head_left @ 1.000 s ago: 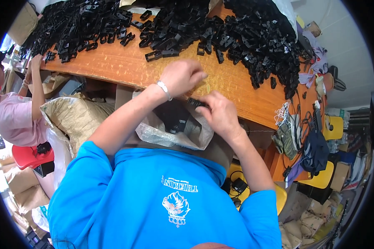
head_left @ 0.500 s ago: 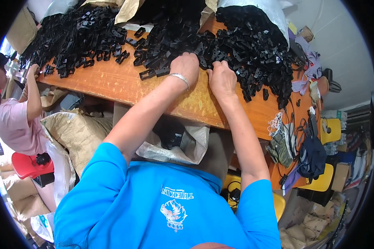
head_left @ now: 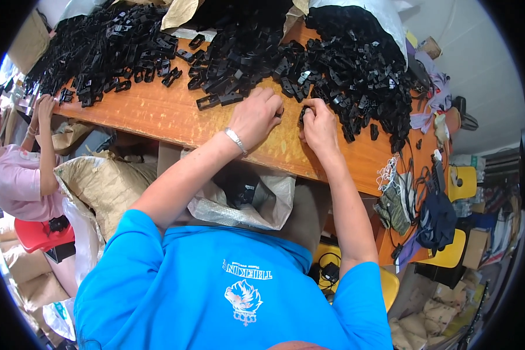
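Observation:
Over the near part of the wooden table (head_left: 175,121), my left hand (head_left: 254,119) is closed with a bit of a small black plastic part (head_left: 278,115) showing at its fingertips. My right hand (head_left: 321,129), just across a short gap, pinches another small black plastic part (head_left: 303,114) between thumb and fingers. Right beyond both hands lies the middle heap of black plastic parts (head_left: 239,61), which runs into a right heap of similar parts (head_left: 356,73). A few loose rectangular parts (head_left: 207,102) lie beside my left hand.
Another heap of black parts (head_left: 108,49) covers the table's far left, where a co-worker in pink (head_left: 26,169) sits. An open white sack (head_left: 280,204) hangs below the table edge before me. Cables and a dark cloth bag (head_left: 437,216) crowd the right end. Brown sacking (head_left: 108,186) stands left.
Both hands have drawn back from the heaps toward me, each now with a black part in its fingers. The co-worker's hands have shifted slightly at the far left.

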Tool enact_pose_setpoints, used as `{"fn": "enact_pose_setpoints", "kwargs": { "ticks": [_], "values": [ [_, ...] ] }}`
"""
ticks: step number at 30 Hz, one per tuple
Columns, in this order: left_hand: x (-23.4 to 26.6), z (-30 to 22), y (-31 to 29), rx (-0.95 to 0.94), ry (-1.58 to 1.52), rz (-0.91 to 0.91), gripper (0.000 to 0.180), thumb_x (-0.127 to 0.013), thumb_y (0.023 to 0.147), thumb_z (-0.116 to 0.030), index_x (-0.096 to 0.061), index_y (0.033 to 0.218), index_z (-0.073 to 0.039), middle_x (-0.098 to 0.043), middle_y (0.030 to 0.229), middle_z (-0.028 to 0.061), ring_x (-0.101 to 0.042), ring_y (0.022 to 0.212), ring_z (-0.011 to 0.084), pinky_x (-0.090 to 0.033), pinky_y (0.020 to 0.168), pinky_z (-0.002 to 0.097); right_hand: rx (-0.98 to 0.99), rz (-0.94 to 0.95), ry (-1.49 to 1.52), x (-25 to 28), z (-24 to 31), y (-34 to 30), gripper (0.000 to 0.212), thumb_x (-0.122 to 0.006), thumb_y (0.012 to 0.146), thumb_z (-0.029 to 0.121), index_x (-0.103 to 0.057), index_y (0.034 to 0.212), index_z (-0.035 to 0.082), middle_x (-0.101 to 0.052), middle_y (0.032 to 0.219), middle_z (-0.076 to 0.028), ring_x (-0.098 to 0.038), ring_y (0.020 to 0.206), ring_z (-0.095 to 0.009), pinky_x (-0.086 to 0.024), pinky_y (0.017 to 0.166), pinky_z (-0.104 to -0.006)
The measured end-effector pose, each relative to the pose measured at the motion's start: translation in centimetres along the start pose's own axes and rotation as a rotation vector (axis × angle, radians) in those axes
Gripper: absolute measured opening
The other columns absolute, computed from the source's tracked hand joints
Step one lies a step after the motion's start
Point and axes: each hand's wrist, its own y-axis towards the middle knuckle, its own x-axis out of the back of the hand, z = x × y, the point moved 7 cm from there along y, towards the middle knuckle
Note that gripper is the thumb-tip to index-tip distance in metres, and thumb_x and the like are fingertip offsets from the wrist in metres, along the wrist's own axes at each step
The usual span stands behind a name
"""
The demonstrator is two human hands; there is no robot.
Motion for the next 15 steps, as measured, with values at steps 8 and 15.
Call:
{"fn": "enact_pose_setpoints", "kwargs": {
  "ticks": [8,15],
  "values": [
    [-0.3,0.0,-1.9,-0.190,-0.076,0.053,0.012,-0.073,0.088,-0.004,-0.064,0.094,-0.008,-0.063,0.102,0.0104,-0.060,0.104,0.0356,-0.054,0.086,0.0453,0.137,0.025,-0.573,2.9,3.5,-3.1,0.027,-0.060,0.107,0.028,-0.069,0.112,0.003,-0.076,0.095,-0.025,-0.075,0.089,-0.046,-0.060,0.081,-0.0535],
    [1.5,0.5,-2.5,-0.086,-0.089,0.014,0.037,-0.082,0.084,-0.006,-0.068,0.118,-0.005,-0.064,0.111,0.0127,-0.061,0.110,0.0370,-0.052,0.096,0.0452,0.479,-0.008,-0.467,3.2,4.8,-5.1,0.017,-0.069,0.097,0.005,-0.071,0.113,0.001,-0.068,0.116,-0.020,-0.073,0.099,-0.043,-0.061,0.086,-0.0503]
  ]
}}
